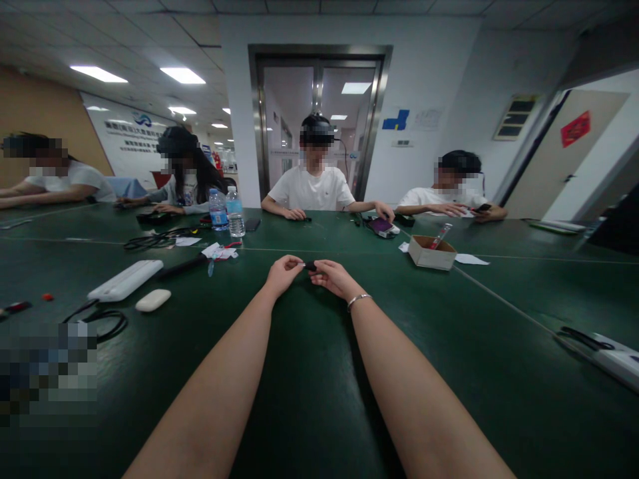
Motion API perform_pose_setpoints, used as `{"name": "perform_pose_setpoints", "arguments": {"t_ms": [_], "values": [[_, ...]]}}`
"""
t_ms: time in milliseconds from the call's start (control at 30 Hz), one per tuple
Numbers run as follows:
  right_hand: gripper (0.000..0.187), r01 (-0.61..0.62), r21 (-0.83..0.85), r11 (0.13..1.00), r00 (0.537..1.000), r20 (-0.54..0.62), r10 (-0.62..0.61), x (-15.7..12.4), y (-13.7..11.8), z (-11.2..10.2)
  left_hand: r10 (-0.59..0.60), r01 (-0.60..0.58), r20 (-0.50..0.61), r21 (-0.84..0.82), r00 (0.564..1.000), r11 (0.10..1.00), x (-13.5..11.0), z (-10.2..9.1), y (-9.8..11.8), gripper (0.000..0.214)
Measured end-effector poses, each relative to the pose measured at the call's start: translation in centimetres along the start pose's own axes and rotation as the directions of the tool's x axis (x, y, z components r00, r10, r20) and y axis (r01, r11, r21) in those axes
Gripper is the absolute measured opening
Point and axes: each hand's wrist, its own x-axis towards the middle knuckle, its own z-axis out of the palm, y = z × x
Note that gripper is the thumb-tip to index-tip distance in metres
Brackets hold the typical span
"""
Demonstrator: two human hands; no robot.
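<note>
Both my hands meet over the green table, some way out in front of me. My right hand is closed on a small black object, too small to name for certain. My left hand pinches its light, metal-looking end between thumb and fingertips. The object is held a little above the tabletop, between the two hands. A metal bracelet circles my right wrist.
On the left lie a white power strip, a white rounded case and black cables. Two water bottles stand beyond. An open cardboard box sits at the right. Several people, one a person opposite, sit across the table.
</note>
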Motion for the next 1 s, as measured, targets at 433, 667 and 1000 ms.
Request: {"name": "perform_pose_setpoints", "arguments": {"t_ms": [433,667,1000], "values": [[0.002,-0.003,-0.007,1.000,1.000,0.008,0.003,0.17,0.09,-0.02,-0.179,0.179,0.016,0.001,0.984,0.984,-0.08,0.23,0.69,0.022],[0.002,-0.003,-0.003,1.000,1.000,0.017,0.003,0.27,0.15,-0.13,-0.163,0.164,0.030,-0.018,0.986,0.986,-0.28,0.28,0.99,0.025],[0.002,-0.019,-0.005,1.000,1.000,0.025,0.019,0.54,0.31,-0.28,-0.173,0.174,0.036,-0.027,0.984,0.984,-0.18,0.33,0.60,0.026]]}}
